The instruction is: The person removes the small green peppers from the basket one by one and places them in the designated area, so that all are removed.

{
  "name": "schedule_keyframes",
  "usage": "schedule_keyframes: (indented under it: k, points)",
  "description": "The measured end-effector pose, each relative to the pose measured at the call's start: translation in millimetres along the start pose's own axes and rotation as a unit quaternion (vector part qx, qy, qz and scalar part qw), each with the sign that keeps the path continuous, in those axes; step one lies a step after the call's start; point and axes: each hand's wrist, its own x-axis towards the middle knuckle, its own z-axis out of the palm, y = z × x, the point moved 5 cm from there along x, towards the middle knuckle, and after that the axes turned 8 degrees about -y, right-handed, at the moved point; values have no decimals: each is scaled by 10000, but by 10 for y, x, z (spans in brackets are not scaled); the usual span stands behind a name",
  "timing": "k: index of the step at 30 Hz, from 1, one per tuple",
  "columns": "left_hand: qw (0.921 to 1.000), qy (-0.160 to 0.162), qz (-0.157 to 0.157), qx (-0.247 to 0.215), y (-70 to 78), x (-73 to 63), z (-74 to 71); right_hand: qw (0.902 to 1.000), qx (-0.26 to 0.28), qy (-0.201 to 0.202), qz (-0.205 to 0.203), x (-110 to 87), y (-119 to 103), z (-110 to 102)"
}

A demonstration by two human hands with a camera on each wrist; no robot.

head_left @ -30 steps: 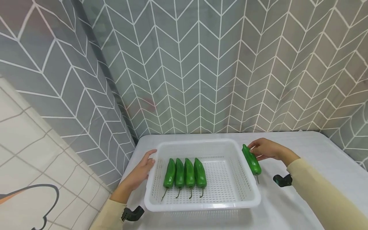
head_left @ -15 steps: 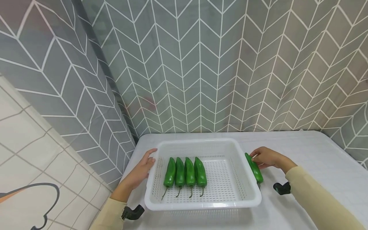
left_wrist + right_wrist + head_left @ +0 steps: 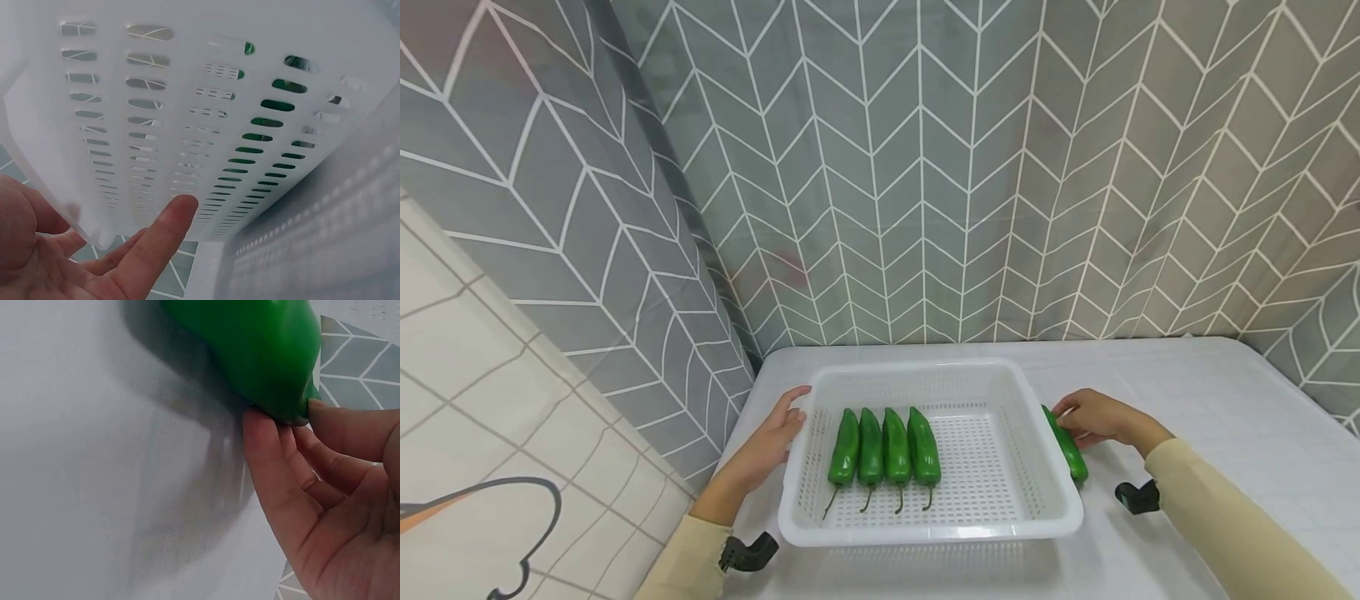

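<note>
A white plastic basket (image 3: 985, 533) with slotted walls stands on the table. Several green chili peppers (image 3: 884, 450) lie side by side in its left half, stems toward the near side. My left hand (image 3: 771, 446) holds the basket's left rim; in the left wrist view one finger (image 3: 181, 209) reaches against the outer wall below the rim. Just outside the basket's right wall, my right hand (image 3: 1093, 417) pinches another green chili pepper (image 3: 1069, 450) near its tapered end. In the right wrist view, thumb and fingertips meet on this pepper (image 3: 269, 356), low over the cloth; contact with it cannot be told.
White cloth covers the table (image 3: 1210, 392), stretching to the right of the basket. A grey patterned curtain (image 3: 925, 208) rises behind and along the left. White tiles (image 3: 512, 375) show at the lower left.
My right hand has lowered the pepper beside the basket and moved it slightly toward me. The left hand stays on the rim, and the peppers in the basket have not moved.
</note>
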Motion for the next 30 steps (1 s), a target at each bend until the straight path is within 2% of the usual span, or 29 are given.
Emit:
schedule_keyframes:
  k: [7,16,30]
  points:
    - [10000,-6,38,31,8,2,-2,9999,-44,71,92,11,-17,-33]
    - [10000,56,22,3,28,8,7,9993,-281,251,18,-22,-97,-75]
    - [10000,49,16,3,8,-14,11,9911,-712,865,-719,-67,-236,-124]
